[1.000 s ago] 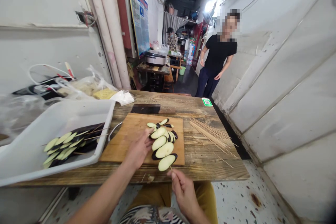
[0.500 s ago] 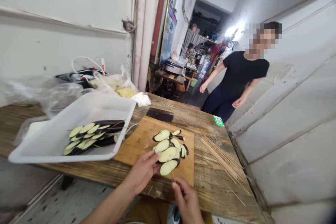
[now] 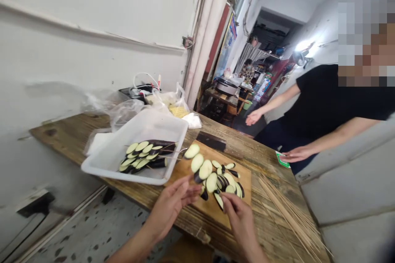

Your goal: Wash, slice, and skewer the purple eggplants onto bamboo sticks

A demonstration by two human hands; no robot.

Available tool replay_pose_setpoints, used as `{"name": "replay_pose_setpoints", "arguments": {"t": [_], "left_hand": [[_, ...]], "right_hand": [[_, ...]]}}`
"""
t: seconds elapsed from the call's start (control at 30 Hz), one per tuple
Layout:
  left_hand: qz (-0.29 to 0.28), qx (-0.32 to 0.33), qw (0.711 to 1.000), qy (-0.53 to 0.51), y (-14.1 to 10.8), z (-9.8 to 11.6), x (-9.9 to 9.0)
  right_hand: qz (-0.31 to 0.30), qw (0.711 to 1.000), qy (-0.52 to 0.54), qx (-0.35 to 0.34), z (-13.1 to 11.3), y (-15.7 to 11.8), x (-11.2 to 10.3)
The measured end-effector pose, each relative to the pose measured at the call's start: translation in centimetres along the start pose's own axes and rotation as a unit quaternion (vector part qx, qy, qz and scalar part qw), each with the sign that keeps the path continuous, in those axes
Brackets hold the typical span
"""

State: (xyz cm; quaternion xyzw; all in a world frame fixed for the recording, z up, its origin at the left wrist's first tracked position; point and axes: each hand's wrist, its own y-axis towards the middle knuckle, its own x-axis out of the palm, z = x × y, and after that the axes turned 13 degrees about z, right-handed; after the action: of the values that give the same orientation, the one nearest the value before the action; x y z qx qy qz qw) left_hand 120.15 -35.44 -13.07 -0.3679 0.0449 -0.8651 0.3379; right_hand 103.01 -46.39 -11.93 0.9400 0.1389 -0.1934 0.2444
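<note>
A chain of eggplant slices (image 3: 205, 169) hangs together above the wooden cutting board (image 3: 188, 207). My right hand (image 3: 239, 209) pinches the near end of this chain; the skewer itself is mostly hidden by the slices. To its left my left hand (image 3: 174, 205) is held with its fingers apart, holding nothing, near the board's front left corner. More loose slices (image 3: 230, 183) lie on the right part of the board. In the white bin (image 3: 123, 176) at the left rest skewered eggplant slices (image 3: 142, 156) with dark skins.
Thin wooden sticks (image 3: 290, 209) lie at the table's right. A dark cleaver (image 3: 211, 141) is behind the board. Plastic bags (image 3: 169, 104) stand behind the bin. A person in black (image 3: 336, 102) stands at the right table edge, a hand by a green card (image 3: 282, 160).
The view has swung left. My right hand now holds several slices in a raised row, and my left hand has come away from the slices. The person in black is closer to the table.
</note>
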Motion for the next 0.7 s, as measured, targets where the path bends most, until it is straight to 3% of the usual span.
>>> {"name": "replay_pose_setpoints", "arguments": {"t": [0.07, 0.2, 0.4, 0.57, 0.7], "left_hand": [[0.015, 0.01, 0.996, 0.088, 0.0, -0.2, -0.6], [0.008, 0.08, 0.961, 0.265, 0.1, -1.6, -1.7], [0.012, 0.145, 0.934, 0.327, 1.0, -2.0, -1.7], [0.007, 0.146, 0.93, 0.338, 1.6, -2.3, -1.7], [-0.03, 0.154, 0.915, 0.372, 1.3, -3.2, -2.3]], "right_hand": [[0.043, 0.998, 0.024, 0.032, -0.3, 1.1, 1.3], [0.107, 0.992, 0.049, 0.041, 0.2, 2.5, 2.5], [0.147, 0.986, 0.06, 0.048, 0.6, 2.5, 1.7], [0.127, 0.99, 0.051, 0.042, 0.7, 2.2, 1.3], [0.067, 0.996, 0.047, 0.023, 0.2, 0.8, 1.5]]}}
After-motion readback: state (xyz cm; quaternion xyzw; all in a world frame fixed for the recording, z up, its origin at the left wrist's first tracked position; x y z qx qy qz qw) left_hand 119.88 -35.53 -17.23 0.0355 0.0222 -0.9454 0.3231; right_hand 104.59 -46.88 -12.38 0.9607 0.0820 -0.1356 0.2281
